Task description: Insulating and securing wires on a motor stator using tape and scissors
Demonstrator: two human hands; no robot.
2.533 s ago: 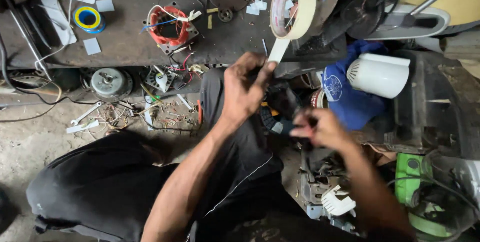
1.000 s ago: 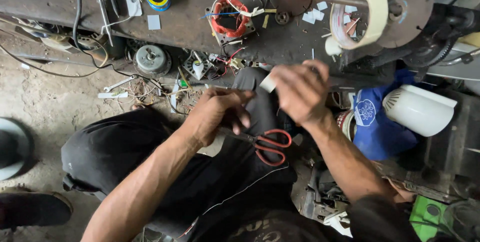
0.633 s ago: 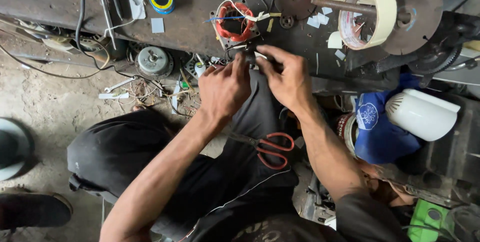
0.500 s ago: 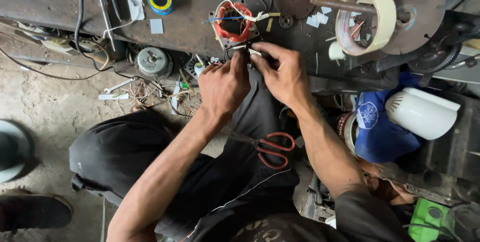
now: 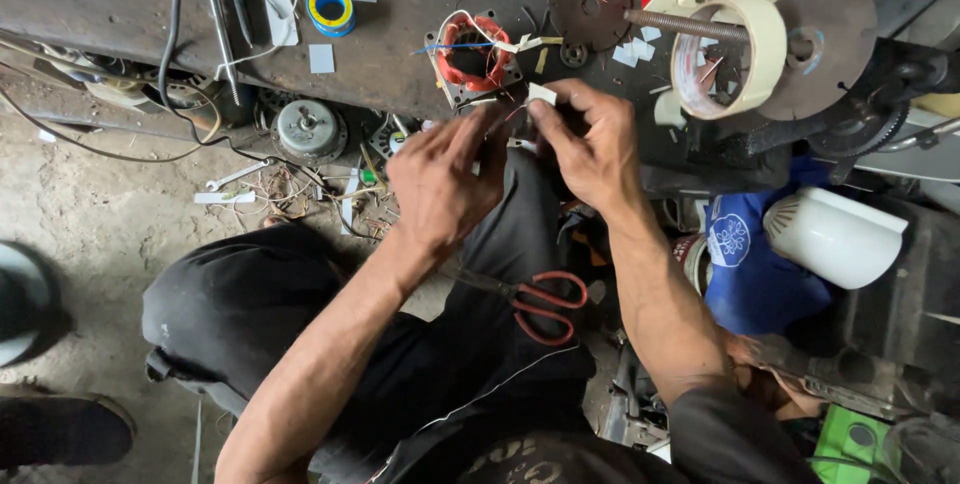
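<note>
Hands meet at the near edge of the dark surface (image 5: 420, 74) in the head view, both working just below a small motor stator (image 5: 473, 59) with reddish copper windings. The right hand (image 5: 590, 149) pinches a small white strip of tape (image 5: 541, 95) between thumb and forefinger, its grip nearly closed on it. The left hand (image 5: 440, 184) has its fingers extended and slightly spread, the tips beside fine wire leads at the stator; whether it actually holds one I cannot tell. The strip looks light, limp and sticky, best held by its very edge; the leads seem thin and easily bent, so they are better supported close to the winding. Red-handled scissors (image 5: 545, 304) lie on the person's lap, a roll of masking tape (image 5: 728, 62) sits on a spindle to the right, and a blue-and-yellow tape roll (image 5: 331, 7) lies further back.

Compared with half a second earlier, both hands sit at much the same spot by the stator, the scissors unmoved.
</note>
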